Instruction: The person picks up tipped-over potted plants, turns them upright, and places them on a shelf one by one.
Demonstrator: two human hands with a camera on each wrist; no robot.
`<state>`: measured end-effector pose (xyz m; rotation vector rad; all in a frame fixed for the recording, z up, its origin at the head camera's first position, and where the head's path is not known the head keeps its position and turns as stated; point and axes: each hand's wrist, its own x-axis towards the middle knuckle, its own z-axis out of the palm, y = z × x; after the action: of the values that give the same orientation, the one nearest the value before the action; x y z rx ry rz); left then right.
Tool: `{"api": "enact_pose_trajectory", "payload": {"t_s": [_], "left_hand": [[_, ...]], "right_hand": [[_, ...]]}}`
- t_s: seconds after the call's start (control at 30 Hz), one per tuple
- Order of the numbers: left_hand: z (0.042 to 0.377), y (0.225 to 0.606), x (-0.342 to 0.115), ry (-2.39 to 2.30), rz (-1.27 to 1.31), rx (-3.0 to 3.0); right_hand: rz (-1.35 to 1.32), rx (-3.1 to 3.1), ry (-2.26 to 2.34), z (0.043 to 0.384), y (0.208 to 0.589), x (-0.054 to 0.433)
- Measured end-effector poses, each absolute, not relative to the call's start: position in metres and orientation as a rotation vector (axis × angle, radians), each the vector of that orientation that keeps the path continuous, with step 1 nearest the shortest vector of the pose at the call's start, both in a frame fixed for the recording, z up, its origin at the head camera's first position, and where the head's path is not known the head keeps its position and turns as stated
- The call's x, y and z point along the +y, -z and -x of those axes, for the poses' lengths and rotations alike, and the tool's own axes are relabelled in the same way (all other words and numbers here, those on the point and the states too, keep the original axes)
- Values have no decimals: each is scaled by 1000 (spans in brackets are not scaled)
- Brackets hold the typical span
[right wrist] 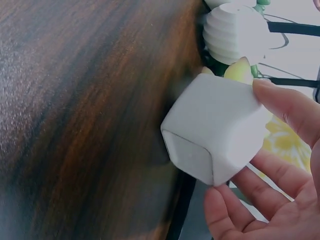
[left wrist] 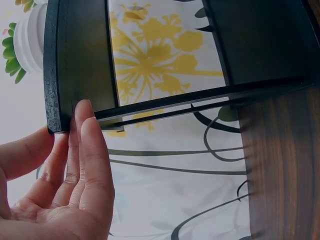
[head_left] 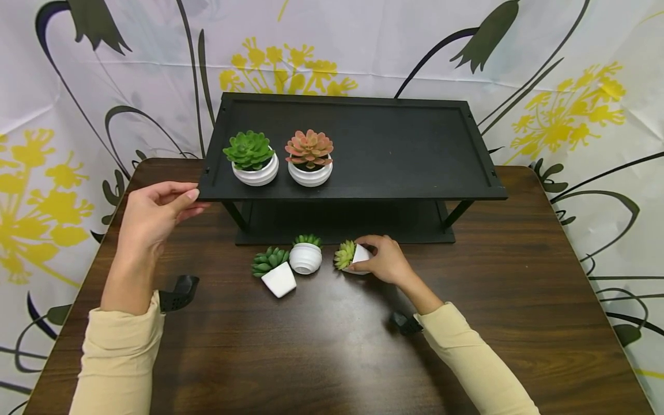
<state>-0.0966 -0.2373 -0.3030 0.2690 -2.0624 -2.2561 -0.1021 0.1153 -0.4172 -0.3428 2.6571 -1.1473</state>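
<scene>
My left hand (head_left: 155, 213) pinches the front left corner of a black two-tier shelf (head_left: 394, 150), thumb on top and fingers beneath. In the left wrist view, fingers (left wrist: 97, 165) lie against the board's underside. My right hand (head_left: 386, 260) grips a yellow-green succulent (head_left: 344, 255) by its square white pot (right wrist: 215, 115), tipped on its side with the plant facing left. Left of it are a dark green succulent in an angular white pot (head_left: 280, 280), lying tilted, and a green one in a round ribbed white pot (head_left: 306, 258).
On the shelf's top stand a bright green succulent (head_left: 249, 151) and a pinkish-orange one (head_left: 309, 150), each in a round white pot. The shelf stands at the back of a dark wooden table (head_left: 321, 357). Behind hangs a flower-patterned cloth (head_left: 373, 46).
</scene>
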Motion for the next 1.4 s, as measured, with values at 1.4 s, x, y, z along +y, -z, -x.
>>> {"api": "enact_pose_trajectory", "payload": {"t_s": [1.4], "left_hand": [[97,302,-237,2216,-275,-2101]], "right_hand": [[457,2178,1412,105,425,177]]}}
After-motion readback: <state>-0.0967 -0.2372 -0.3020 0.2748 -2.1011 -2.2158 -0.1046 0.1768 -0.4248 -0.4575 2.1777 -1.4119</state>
